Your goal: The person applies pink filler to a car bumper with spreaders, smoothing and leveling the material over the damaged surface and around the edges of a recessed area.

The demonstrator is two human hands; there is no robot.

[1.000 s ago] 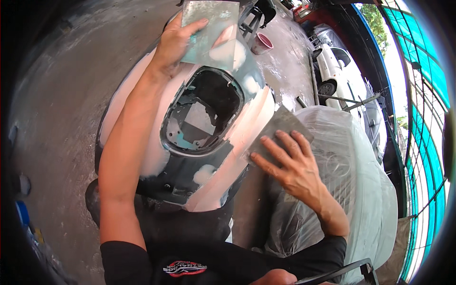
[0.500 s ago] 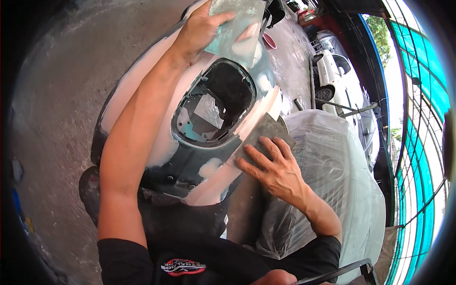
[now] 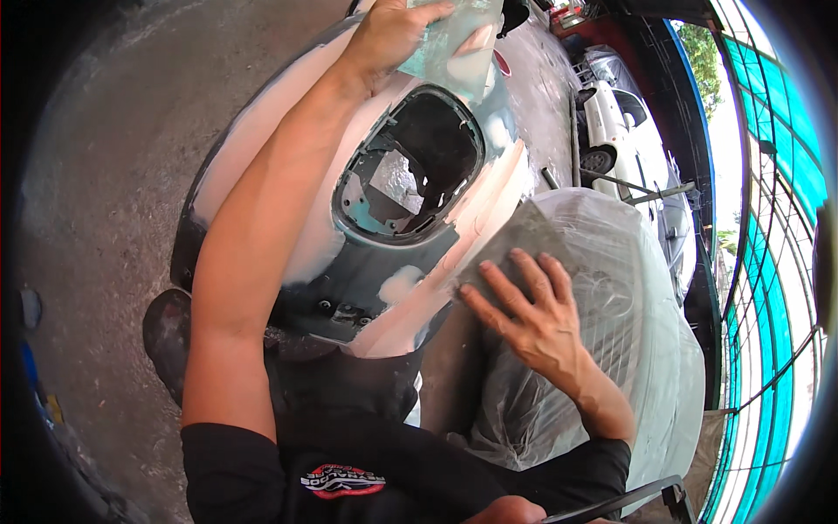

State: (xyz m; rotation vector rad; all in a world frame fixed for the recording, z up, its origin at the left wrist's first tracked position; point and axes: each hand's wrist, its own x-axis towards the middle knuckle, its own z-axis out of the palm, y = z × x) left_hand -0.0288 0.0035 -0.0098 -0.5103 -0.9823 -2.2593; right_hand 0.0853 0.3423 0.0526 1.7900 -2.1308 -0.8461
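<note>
A dark car bumper [image 3: 301, 301] patched with pinkish filler [image 3: 253, 148] lies before me, with an oval opening framed by a black rim [image 3: 358, 229]. My left hand [image 3: 391, 37] grips a translucent greenish plate [image 3: 463, 48] above the bumper's far end, and a smear of filler shows on the plate. At the bumper's right edge, my right hand [image 3: 543, 319] holds a flat grey spreader [image 3: 522, 237]. Its fingers lie spread over the sheet while the thumb is hidden beneath. Streaky filler [image 3: 489, 196] runs along the bumper beside the spreader.
To the right stands a large shape under clear plastic sheeting [image 3: 602, 288]. A white car [image 3: 615, 131] and a metal bar [image 3: 659, 194] are farther right. Grey concrete floor [image 3: 105, 218] spreads to the left. A dark rounded object [image 3: 166, 341] sits by the bumper's near left corner.
My right hand and the spreader have moved right, to the bumper's outer edge. My left hand and the plate have shifted slightly up and right. The bumper also appears higher in view.
</note>
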